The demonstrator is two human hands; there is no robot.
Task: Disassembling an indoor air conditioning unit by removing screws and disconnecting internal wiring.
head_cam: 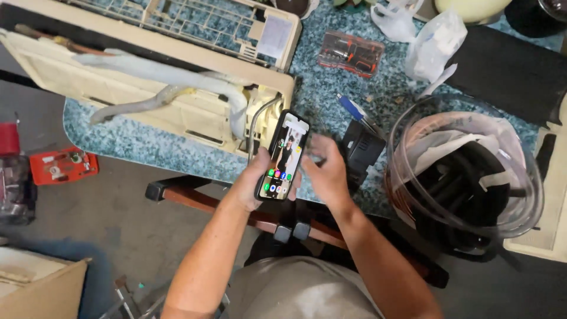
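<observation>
Phone (282,156): black-cased, screen lit, upright and tilted slightly right, held above the worktop (331,88) edge, between both hands.

Left hand (251,186): clenched round the phone's lower left edge, thumb over the bottom of the screen.

Right hand (326,171): just right of the phone, motion-blurred; fingers (316,150) bent, whether they grip anything cannot be told. It does not appear to touch the screen.

Beyond the left hand: cream plastic casing (147,88) with grey hoses (171,77) and a bent metal tube.
Beyond the right hand: black block (361,150), blue pen (354,109), orange bit case (350,54), clear bags.
Right of the right hand: coil of clear tubing (463,177) around black hoses.
Far left of the left hand, on the floor: red tray (63,165).

Handling note: judged best to keep the left grip firm and low, steady the phone over the worktop rather than the floor, and tap with one right fingertip.
</observation>
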